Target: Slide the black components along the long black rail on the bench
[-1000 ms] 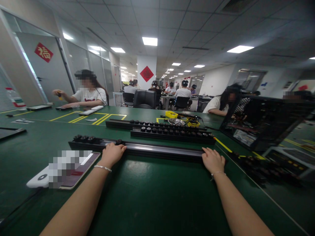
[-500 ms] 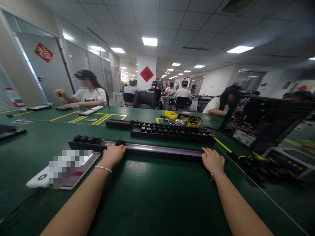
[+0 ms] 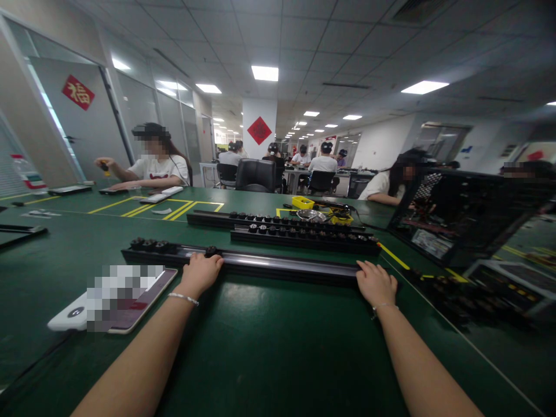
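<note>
A long black rail (image 3: 282, 267) with a shiny channel along its top lies across the green table in front of me. My left hand (image 3: 202, 273) is closed on it left of the middle, beside a small black round part (image 3: 212, 251) sitting in the channel. My fingertips partly hide whether I touch that part. At the rail's right end my right hand (image 3: 376, 284) grips the edge, thumb towards me and fingers over the top. Several small black parts (image 3: 150, 245) sit in the rail's left end.
Behind lie two more black rails (image 3: 304, 238) filled with small parts. A white power bank (image 3: 72, 313) and a phone (image 3: 143, 315) rest at left. An open computer case (image 3: 460, 214) and a power supply unit (image 3: 512, 289) stand at right. Co-workers sit across the table.
Both hands and the rail keep their places. At the far left edge, the black object shows less of its dark top than before.
</note>
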Demonstrator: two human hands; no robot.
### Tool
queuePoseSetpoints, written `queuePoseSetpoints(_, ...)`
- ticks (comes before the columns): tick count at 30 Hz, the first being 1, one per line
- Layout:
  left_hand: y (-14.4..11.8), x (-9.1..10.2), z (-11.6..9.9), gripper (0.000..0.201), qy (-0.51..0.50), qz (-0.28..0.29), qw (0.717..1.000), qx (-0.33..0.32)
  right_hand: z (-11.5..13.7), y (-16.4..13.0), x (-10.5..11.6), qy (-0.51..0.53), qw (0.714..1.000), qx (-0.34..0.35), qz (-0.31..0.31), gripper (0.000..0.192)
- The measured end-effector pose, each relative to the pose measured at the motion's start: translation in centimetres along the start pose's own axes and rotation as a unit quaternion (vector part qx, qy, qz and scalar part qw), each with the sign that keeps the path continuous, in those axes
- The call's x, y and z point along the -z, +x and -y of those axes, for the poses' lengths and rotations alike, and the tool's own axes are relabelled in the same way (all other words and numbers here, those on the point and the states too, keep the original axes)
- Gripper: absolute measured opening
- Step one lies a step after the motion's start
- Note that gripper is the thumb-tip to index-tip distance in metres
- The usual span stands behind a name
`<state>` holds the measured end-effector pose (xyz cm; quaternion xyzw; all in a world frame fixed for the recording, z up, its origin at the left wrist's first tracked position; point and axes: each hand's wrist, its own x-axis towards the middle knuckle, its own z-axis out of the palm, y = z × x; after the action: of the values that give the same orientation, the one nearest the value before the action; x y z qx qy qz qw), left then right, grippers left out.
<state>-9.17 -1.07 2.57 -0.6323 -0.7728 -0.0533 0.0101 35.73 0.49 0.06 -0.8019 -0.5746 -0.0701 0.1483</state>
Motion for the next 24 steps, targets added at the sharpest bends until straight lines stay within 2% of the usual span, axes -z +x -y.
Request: queuePoseSetpoints(24, 0.03, -0.04, 0.10, 0.049, 0.001, -0.005, 1.000, -0.011, 0.13, 0.00, 0.08, 0.005, 1.000, -0.004, 0.002, 0.055)
